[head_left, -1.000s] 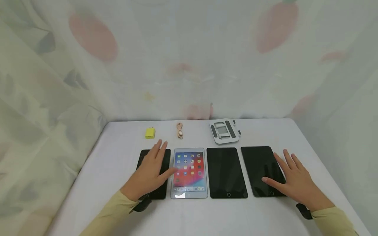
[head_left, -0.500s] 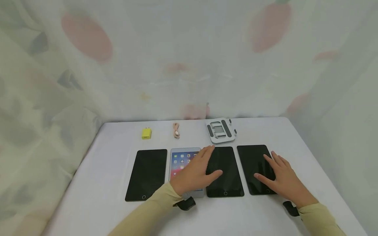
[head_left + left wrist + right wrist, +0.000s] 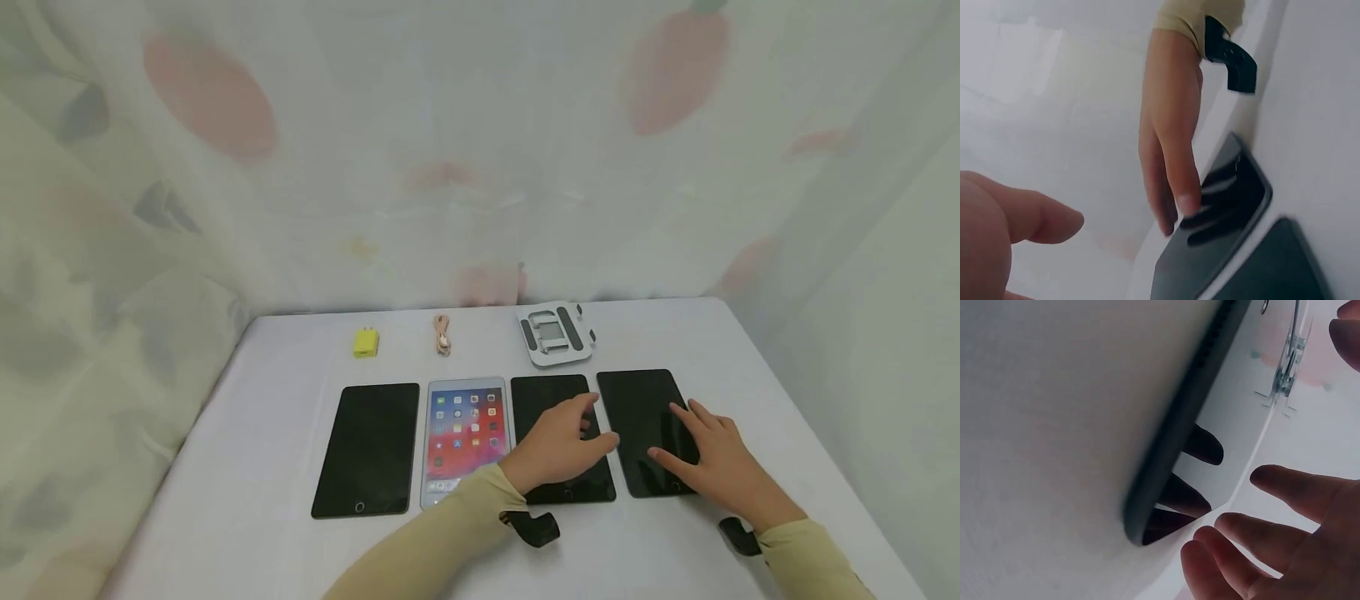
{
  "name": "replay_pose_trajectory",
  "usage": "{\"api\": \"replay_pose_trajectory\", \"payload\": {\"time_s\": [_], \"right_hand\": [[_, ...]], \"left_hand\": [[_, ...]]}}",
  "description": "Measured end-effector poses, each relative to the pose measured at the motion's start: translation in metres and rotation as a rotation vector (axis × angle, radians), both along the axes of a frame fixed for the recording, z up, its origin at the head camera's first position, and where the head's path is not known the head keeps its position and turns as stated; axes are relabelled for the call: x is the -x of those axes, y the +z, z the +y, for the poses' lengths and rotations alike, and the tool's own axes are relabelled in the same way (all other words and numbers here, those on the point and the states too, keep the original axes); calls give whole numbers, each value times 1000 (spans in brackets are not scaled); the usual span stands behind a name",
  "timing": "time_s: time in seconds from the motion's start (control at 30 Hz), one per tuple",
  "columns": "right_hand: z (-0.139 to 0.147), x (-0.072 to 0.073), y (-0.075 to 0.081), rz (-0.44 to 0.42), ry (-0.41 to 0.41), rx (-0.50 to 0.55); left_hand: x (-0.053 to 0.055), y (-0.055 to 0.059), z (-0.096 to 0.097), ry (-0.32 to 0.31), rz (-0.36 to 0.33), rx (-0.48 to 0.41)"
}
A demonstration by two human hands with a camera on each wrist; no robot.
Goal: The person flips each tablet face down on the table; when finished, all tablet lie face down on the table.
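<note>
Grips nothing with left hand [image 3: 558, 448], loosely bent over the third tablet [image 3: 536, 404], or right hand [image 3: 716, 462], spread over the rightmost tablet [image 3: 640, 417], both flat on the counter [image 3: 232, 517]. Could knock these together by sweeping too low.

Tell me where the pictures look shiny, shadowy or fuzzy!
Head view: soft light, a faint shadow on the table beside the left sleeve; left wrist view: the right grip mirrored darkly in the glossy rightmost tablet; right wrist view: dim, with the close part of the table looking fuzzy.
</note>
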State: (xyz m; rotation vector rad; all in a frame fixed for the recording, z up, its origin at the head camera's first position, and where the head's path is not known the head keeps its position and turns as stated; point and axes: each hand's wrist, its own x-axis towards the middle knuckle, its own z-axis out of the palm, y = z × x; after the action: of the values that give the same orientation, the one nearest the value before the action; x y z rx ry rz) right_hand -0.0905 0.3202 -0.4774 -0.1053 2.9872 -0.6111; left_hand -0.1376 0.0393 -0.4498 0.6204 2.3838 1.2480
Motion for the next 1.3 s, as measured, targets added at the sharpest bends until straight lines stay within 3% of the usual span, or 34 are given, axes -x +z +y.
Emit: {"api": "replay_pose_trajectory", "payload": {"time_s": [0.3, 0.43, 1.03, 1.3], "right_hand": [[0, -1, -1, 30, 10, -27], [-2, -1, -2, 37, 9, -34], [-4, 1, -3, 40, 10, -18], [-3, 3, -1, 30, -3, 4]], "left_hand": [[-5, -2, 29, 73, -170, -8], [-5, -4, 32, 97, -206, -14], [-4, -3, 45, 99, -202, -1], [-1, -7, 46, 83, -145, -28]]}}
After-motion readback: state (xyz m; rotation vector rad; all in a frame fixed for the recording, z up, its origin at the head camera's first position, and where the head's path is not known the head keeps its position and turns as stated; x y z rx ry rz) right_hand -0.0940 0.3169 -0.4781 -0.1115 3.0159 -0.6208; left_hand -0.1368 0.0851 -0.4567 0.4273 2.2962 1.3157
